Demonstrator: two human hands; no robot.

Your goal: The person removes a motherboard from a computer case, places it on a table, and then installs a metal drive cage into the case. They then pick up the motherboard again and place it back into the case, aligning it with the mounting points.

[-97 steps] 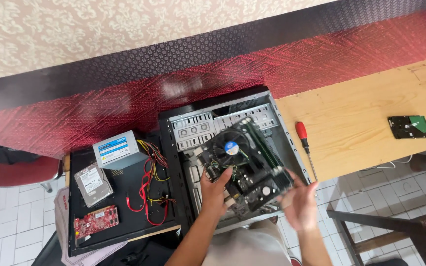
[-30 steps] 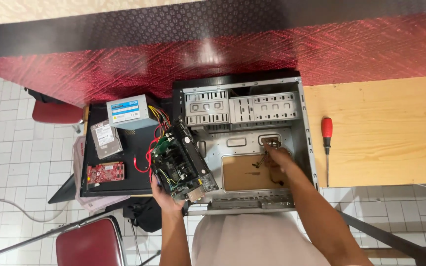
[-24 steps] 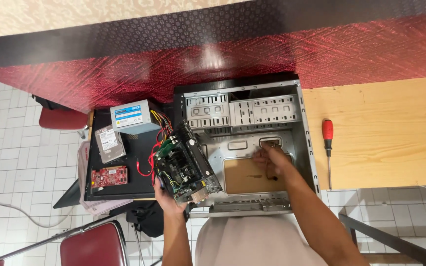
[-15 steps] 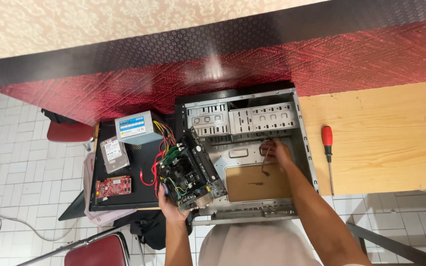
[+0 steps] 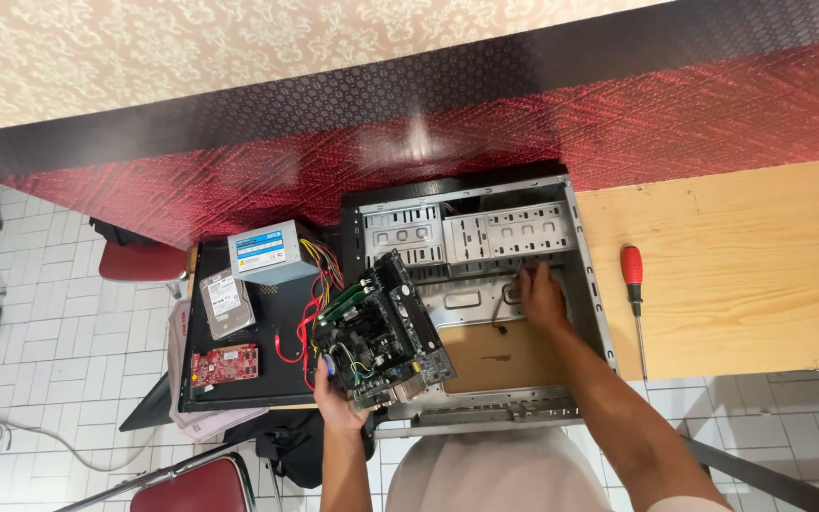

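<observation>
My left hand [image 5: 332, 384] grips the motherboard [image 5: 379, 330] by its 7 o'clock corner, fingers curled on the edge, board tilted and lifted clear of the case [image 5: 588, 313]. My right hand [image 5: 540, 296] reaches inside at 3 o'clock, fingers loosely bunched near the drive bays. Board looks freed; case otherwise stripped.

Both forearms are bare from wrist to elbow, with no sleeves, watch or rings visible. The left hand [image 5: 334, 393] and right hand [image 5: 542, 299] wear no gloves. A light grey-white garment covers the lap near the bottom edge.
</observation>
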